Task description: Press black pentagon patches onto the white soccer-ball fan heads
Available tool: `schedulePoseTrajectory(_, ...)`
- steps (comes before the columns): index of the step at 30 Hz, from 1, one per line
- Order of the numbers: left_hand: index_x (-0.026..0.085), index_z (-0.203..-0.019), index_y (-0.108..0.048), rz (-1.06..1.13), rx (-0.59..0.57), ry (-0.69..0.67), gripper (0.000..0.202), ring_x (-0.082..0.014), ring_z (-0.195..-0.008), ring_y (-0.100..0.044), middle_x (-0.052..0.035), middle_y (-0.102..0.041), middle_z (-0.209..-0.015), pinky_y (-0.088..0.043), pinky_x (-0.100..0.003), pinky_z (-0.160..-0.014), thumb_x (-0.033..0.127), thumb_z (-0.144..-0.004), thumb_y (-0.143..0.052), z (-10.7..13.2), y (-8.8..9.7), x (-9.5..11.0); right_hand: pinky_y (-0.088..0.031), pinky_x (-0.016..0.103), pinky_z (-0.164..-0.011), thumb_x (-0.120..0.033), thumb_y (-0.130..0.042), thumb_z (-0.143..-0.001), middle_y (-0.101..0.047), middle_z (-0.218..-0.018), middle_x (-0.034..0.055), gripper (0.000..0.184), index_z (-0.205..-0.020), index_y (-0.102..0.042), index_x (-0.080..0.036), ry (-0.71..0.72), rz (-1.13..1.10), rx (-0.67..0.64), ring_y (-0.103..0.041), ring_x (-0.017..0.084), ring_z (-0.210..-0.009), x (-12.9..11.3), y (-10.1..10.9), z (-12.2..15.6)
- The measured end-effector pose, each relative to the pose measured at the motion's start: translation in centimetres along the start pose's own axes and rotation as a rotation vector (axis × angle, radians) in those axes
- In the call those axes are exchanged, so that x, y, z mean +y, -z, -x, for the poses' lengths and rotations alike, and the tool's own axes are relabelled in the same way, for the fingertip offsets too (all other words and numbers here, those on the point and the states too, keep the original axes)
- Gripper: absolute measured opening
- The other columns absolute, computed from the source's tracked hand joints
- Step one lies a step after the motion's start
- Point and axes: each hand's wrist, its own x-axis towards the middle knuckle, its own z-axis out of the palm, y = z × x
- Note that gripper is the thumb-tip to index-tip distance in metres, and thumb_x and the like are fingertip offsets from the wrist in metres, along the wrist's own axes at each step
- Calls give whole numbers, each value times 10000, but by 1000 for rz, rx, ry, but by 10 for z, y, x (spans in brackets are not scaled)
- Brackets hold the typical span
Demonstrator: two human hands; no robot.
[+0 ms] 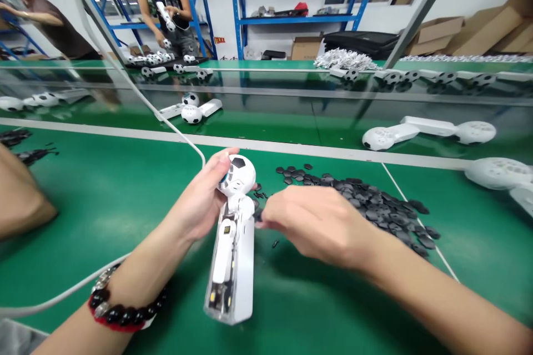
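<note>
My left hand [204, 199] is wrapped round the head end of a white handheld device [245, 266], its fingers partly hidden behind it. The head is a ball with a black soccer-patch pattern, and the long handle has a clear side with small parts showing inside. Close to the device's neck, my right hand [320, 222] is closed in a pinch. A small black piece [259, 215] shows at its fingertips, too blurred to tell its exact shape. Beyond that hand lies a spread pile of flat black pieces [383, 208], with several tiny dark bits [260, 194] nearer the device.
Similar white devices lie on the green conveyor [291, 122] beyond a pale rail [266, 146]. A white cable [137, 91] hangs down behind my left hand. Another person's arm [20, 194] reaches in at the left. Across the line, a person [164, 11] holds a device.
</note>
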Motion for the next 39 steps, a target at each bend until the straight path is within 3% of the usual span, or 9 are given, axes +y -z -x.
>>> schedulePoseTrajectory(4,230,-1191,-561,73,-21,106,183,-151,-656,-690,-23,-654,-855,-595,-209,-558,295,-1049,-466,9,-15,-7,-455,269,-520,-83,-524,-962,-769,-928,80,249,-810,-687,-194,234,287,24,-618,137,-601,24,13,10)
schedulePoseTrajectory(9,223,-1102,-604,97,-60,150,120,-139,-625,-662,-13,-651,-827,-581,-195,-518,291,-1024,-543,17,-19,-10,-435,268,-538,-46,-554,-913,-738,-909,39,249,-800,-685,-225,180,249,88,-575,129,-632,27,8,16)
schedulePoseTrajectory(16,237,-1118,-621,103,-26,120,175,-138,-632,-643,-33,-669,-851,-574,-192,-518,363,-998,-613,18,-18,-19,-473,257,-621,-249,-750,-843,-634,-757,2,177,-751,-616,-177,-892,-780,127,-576,129,-677,4,-13,-4)
schedulePoseTrajectory(19,251,-1128,-619,113,23,91,167,-125,-679,-642,-19,-662,-887,-576,-174,-547,366,-1009,-596,17,-17,-21,-481,275,-636,-340,-791,-789,-631,-742,-4,264,-750,-590,-174,-1095,-969,170,-578,139,-680,-1,-23,-7)
schedulePoseTrajectory(22,249,-1109,-617,127,48,68,137,-122,-690,-639,-8,-652,-873,-585,-176,-572,344,-1020,-575,17,-17,-20,-481,259,-656,-219,-716,-855,-631,-800,-13,111,-905,-625,-181,-974,-778,173,-589,130,-722,-2,-25,-4)
schedulePoseTrajectory(25,237,-1090,-626,136,56,73,124,-120,-668,-627,-6,-642,-862,-579,-178,-561,325,-1016,-580,16,-18,-19,-473,252,-672,-116,-575,-954,-672,-922,20,188,-1093,-660,-210,-640,-348,67,-620,138,-810,1,-19,-1)
schedulePoseTrajectory(31,220,-1093,-639,144,67,74,122,-109,-674,-627,-13,-641,-861,-560,-145,-547,294,-1019,-575,16,-20,-19,-457,314,-574,-70,-438,-1001,-720,-869,80,333,-835,-714,-155,120,363,-46,-569,165,-666,11,-2,0)
schedulePoseTrajectory(36,228,-1119,-614,137,35,82,157,-154,-672,-665,-25,-664,-877,-609,-219,-557,331,-1001,-599,16,-19,-19,-519,242,-636,-17,-417,-977,-663,-938,52,376,-1145,-699,-200,-223,95,79,-618,138,-803,13,0,4)
schedulePoseTrajectory(39,232,-1127,-598,146,29,91,156,-165,-652,-667,-27,-669,-861,-611,-237,-539,326,-1003,-589,15,-19,-19,-535,250,-658,-48,-520,-969,-700,-948,58,266,-1077,-733,-166,-336,-9,100,-657,147,-807,9,0,2)
